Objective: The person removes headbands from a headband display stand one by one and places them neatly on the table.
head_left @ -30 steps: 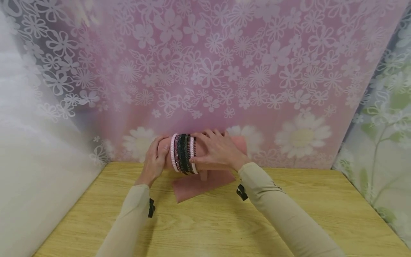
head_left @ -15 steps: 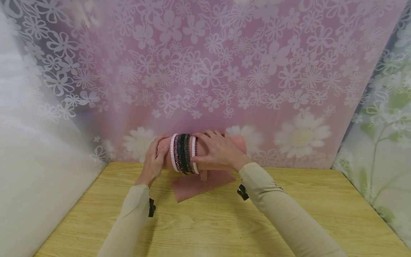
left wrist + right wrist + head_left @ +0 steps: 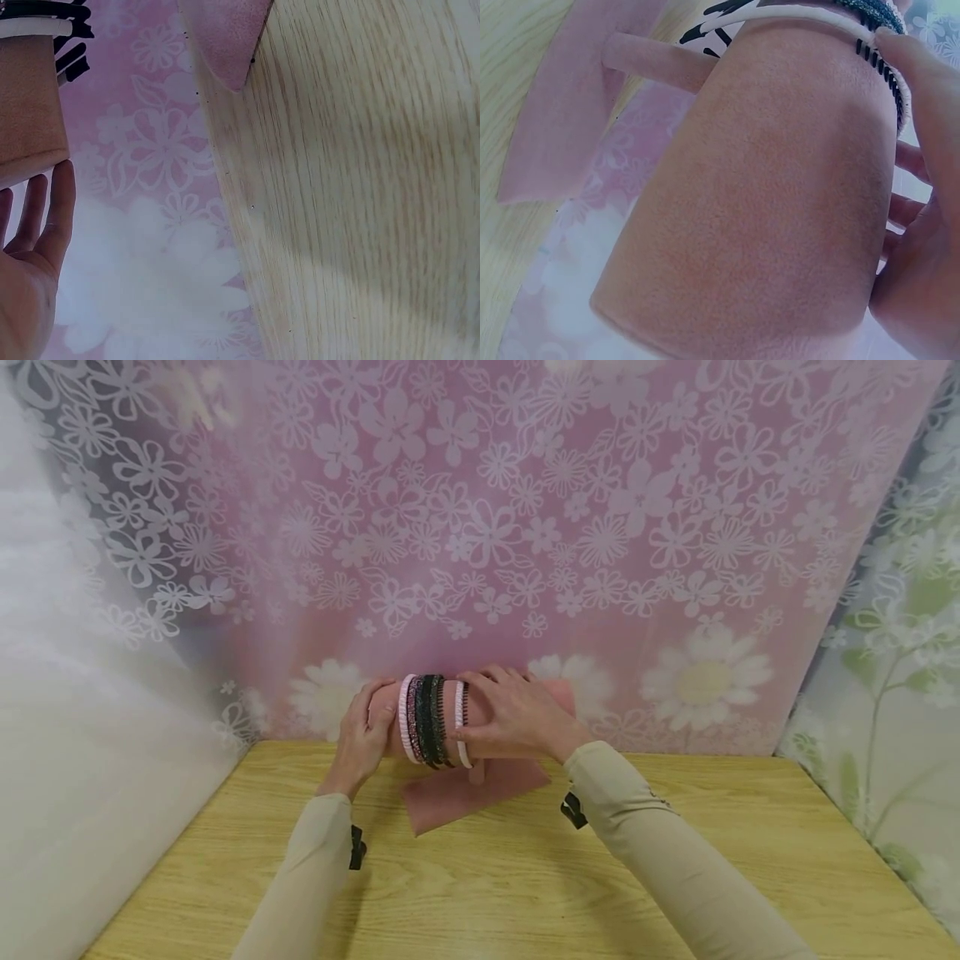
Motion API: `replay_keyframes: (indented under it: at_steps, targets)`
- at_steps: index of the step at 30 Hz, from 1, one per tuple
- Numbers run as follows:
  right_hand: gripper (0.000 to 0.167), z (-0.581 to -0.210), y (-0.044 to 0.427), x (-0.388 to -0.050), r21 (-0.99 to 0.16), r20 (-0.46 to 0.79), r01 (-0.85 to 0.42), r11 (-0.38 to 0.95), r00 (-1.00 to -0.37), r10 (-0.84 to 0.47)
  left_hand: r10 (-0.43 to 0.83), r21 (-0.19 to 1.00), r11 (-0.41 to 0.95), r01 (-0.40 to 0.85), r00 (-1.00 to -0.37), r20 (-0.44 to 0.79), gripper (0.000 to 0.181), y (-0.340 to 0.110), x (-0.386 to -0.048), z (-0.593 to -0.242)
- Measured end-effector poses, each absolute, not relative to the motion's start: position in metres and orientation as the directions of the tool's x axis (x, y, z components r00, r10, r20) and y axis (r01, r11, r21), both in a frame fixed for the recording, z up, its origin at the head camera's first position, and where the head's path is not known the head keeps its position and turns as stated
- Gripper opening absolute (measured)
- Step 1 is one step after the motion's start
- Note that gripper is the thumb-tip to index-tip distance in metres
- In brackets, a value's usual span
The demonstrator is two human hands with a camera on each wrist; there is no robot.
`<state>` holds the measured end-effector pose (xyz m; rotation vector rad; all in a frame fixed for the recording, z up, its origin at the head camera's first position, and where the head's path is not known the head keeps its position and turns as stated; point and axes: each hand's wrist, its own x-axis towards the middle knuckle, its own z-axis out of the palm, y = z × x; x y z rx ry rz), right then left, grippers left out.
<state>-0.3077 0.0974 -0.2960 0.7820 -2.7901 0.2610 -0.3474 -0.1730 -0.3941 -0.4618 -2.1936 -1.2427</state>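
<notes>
A pink plush headband stand, with a horizontal roll (image 3: pixel 757 195) on a post above a flat base (image 3: pixel 480 802), stands on the table. My left hand (image 3: pixel 360 739) holds the roll's left end, thumb in front and fingers over the top; those fingertips touch its edge in the left wrist view. My right hand (image 3: pixel 517 714) pinches a white headband (image 3: pixel 460 700) with dark inner teeth, its thumb on the band's front. Left of it sit several headbands side by side: dark glittery ones (image 3: pixel 427 718) and a pale pink ribbed one (image 3: pixel 406 718). Right fingers are partly hidden behind the roll.
The wood-grain table (image 3: pixel 480 893) ends at a pink flowered backdrop (image 3: pixel 487 527) close behind the stand. A white sheet (image 3: pixel 90 777) hangs at the left, and a leafy flowered one (image 3: pixel 900 735) at the right.
The white headband has slid right along the roll with my right hand, and a strip of pink roll now shows between it and the dark ones. My left hand has stayed in place.
</notes>
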Motion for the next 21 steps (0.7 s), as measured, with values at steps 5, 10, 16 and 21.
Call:
replay_keyframes:
  at_steps: [5, 10, 16, 21]
  targets:
    - [0.090, -0.293, 0.101, -0.307, -0.095, 0.253, -0.532, 0.841, -0.830, -0.496, 0.019, 0.659, 0.498, 0.563, -0.767, 0.641, 0.042, -0.173, -0.348, -0.394]
    - [0.091, -0.289, 0.107, -0.304, -0.078, 0.237, -0.515, 0.854, -0.841, -0.486, 0.028, 0.654, 0.490, 0.575, -0.761, 0.648, 0.043, -0.173, -0.349, -0.395]
    - [0.091, -0.288, 0.113, -0.303, -0.058, 0.241, -0.478, 0.876, -0.859, -0.452, 0.026, 0.654, 0.493, 0.573, -0.762, 0.647, 0.044, -0.174, -0.351, -0.397]
    - [0.089, -0.288, 0.117, -0.303, -0.065, 0.233, -0.476, 0.877, -0.862, -0.450, 0.027, 0.660, 0.485, 0.574, -0.764, 0.644, 0.045, -0.173, -0.349, -0.396]
